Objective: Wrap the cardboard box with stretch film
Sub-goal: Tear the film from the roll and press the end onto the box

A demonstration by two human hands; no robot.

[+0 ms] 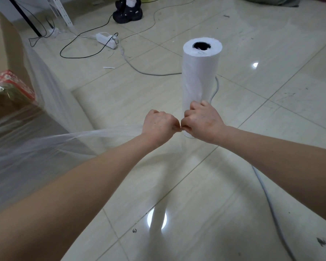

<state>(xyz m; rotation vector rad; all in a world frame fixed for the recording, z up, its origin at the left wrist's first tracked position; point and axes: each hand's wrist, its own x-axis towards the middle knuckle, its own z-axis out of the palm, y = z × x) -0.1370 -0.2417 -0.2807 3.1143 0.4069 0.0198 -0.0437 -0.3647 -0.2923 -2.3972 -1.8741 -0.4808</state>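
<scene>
Head view: your left hand (159,125) is gripping bunched clear stretch film (87,135), fingers curled tight. Film is running leftward to brown cardboard box (4,46) at left frame edge, near side already film-covered. Your right hand (201,122) is pinching same film, fingertips meeting left hand's. White upright film roll (200,76) is standing on glossy tiled floor (252,166), just behind right hand.

No text, label, brand or number can be read. The red package (12,82) on the left carries pale printing, but it is too blurred and too small to make out.
</scene>
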